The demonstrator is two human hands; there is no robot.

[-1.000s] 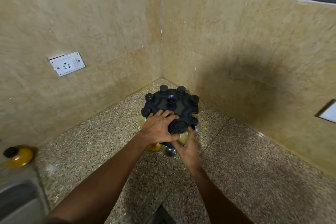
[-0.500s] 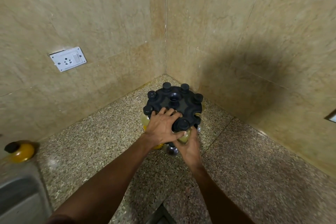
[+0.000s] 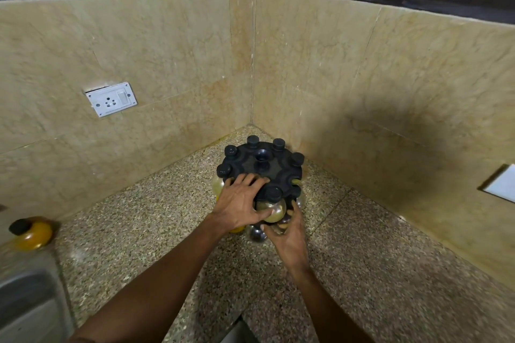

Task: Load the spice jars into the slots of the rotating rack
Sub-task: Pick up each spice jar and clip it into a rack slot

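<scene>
The left hand (image 3: 241, 207) lies spread on the rotating rack (image 3: 260, 168), likely steadying it, while the right hand (image 3: 287, 234) fingers cup a spice jar (image 3: 271, 210) in the 6 o'clock slot; another jar (image 3: 32, 232) waits at the tabletop's (image 3: 139, 231) 9 o'clock edge.

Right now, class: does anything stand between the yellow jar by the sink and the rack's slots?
Only open countertop lies between the yellow jar and the rack. At the rack, the left hand rests on top, covering part of the near rim.

Beige tiled walls (image 3: 172, 58) (corner), speckled counter (image 3: 362, 273)
</scene>
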